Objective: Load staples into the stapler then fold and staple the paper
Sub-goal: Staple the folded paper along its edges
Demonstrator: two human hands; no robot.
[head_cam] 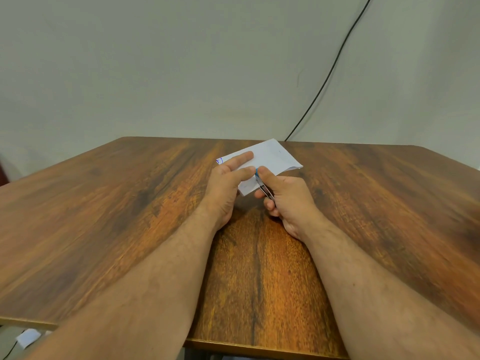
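A folded white paper (pixel 272 157) with a blue pen mark at its left corner is held above the wooden table (pixel 130 203), near the far middle. My left hand (pixel 228 185) pinches its left part, fingers on top and thumb along the near edge. My right hand (pixel 288 201) grips a small stapler (pixel 263 187), blue at its tip with a metal body, and the thumb presses on its top. The stapler's mouth sits over the paper's near edge, between both thumbs. Most of the stapler is hidden inside the fist.
A black cable (pixel 335 66) runs down the pale wall to the table's far edge. A white scrap (pixel 28 337) lies on the floor below the table's near left corner. Bare wood surrounds the hands on all sides.
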